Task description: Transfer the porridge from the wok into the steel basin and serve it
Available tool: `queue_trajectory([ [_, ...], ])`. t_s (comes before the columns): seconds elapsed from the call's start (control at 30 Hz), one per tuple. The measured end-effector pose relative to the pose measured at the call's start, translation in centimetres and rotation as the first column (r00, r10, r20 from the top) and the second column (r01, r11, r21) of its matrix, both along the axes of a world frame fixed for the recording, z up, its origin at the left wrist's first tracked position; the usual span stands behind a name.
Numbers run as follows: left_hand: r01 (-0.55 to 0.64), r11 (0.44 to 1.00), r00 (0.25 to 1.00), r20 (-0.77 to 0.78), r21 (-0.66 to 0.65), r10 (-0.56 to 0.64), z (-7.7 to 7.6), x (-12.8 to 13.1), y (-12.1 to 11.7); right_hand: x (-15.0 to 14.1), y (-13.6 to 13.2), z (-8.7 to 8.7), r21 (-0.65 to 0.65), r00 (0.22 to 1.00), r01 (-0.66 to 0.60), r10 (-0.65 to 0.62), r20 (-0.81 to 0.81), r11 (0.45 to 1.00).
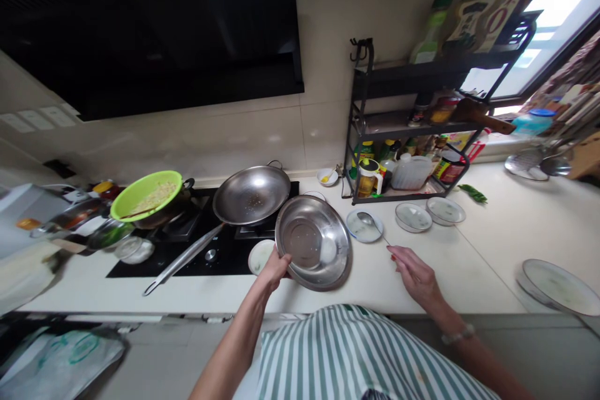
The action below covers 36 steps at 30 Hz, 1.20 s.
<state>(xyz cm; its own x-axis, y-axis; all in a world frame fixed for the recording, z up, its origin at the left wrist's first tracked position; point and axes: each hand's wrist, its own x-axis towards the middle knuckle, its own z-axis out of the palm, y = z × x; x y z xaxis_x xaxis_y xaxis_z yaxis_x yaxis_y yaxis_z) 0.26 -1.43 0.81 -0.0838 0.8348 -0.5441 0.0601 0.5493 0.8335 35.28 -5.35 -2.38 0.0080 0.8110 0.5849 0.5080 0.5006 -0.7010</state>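
My left hand (275,267) grips the rim of a wide steel basin (300,225), which is tilted toward me above the counter. A little pale liquid shows inside it. In my right hand (413,272) is the handle of a spoon (368,219). The spoon's bowl is over a blue-rimmed plate (360,234) of cloudy liquid with green bits. Just right of that plate stand two shallow bowls, a nearer bowl (412,217) and a farther bowl (445,210), with similar contents. Partly behind my left hand sits another small bowl (260,256).
A steel wok (252,194) rests on the black stove (197,259), its long handle reaching over the counter edge. A green colander (147,195) of pale food stands at left. The black spice rack (407,131) holds bottles. At far right is a large bowl (560,284).
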Motion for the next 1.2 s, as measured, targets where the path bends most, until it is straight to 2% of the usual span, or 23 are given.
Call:
queue_trajectory([
  [0.13,-0.003,1.000,1.000,-0.002,0.002,0.003,-0.1,0.0,-0.1,-1.1,0.0,0.2,-0.120,0.985,0.014,-0.034,-0.168,0.993],
  [0.23,-0.011,1.000,1.000,-0.001,0.009,0.011,-0.1,0.0,-0.1,-2.4,0.2,0.0,-0.243,0.971,-0.015,-0.044,-0.236,0.970],
  [0.33,-0.012,1.000,1.000,-0.003,0.011,0.012,-0.2,0.1,-0.1,-3.7,0.7,-0.8,-0.313,0.961,-0.074,-0.017,-0.276,0.947],
  [0.47,-0.013,1.000,1.000,-0.006,0.006,0.013,-0.2,0.2,-0.2,-4.9,1.5,-2.3,-0.327,0.947,-0.158,0.049,-0.317,0.932],
  [0.57,-0.034,0.999,0.999,0.010,0.008,0.033,-0.2,0.4,-0.3,-5.4,1.3,-3.2,-0.387,0.930,-0.223,0.077,-0.358,0.895],
  [0.67,-0.042,0.999,0.999,0.009,0.011,0.042,-0.3,0.4,-0.3,-6.0,0.6,-3.4,-0.506,0.880,-0.173,-0.098,-0.465,0.845],
  [0.77,-0.031,0.999,1.000,0.005,0.010,0.031,-0.3,0.4,-0.3,-6.4,0.2,-3.0,-0.598,0.735,-0.129,-0.329,-0.593,0.791],
  [0.83,-0.022,1.000,1.000,0.010,0.012,0.022,-0.3,0.3,-0.3,-6.6,0.2,-2.6,-0.623,0.649,-0.148,-0.400,-0.647,0.768],
  [0.93,-0.013,1.000,1.000,0.008,0.013,0.013,-0.2,0.2,-0.3,-6.6,0.3,-1.9,-0.625,0.607,-0.169,-0.419,-0.675,0.762],
  [1.2,-0.016,1.000,1.000,-0.005,0.006,0.016,0.1,0.1,-0.4,-5.5,0.4,-0.6,-0.568,0.645,-0.135,-0.363,-0.672,0.812],
])
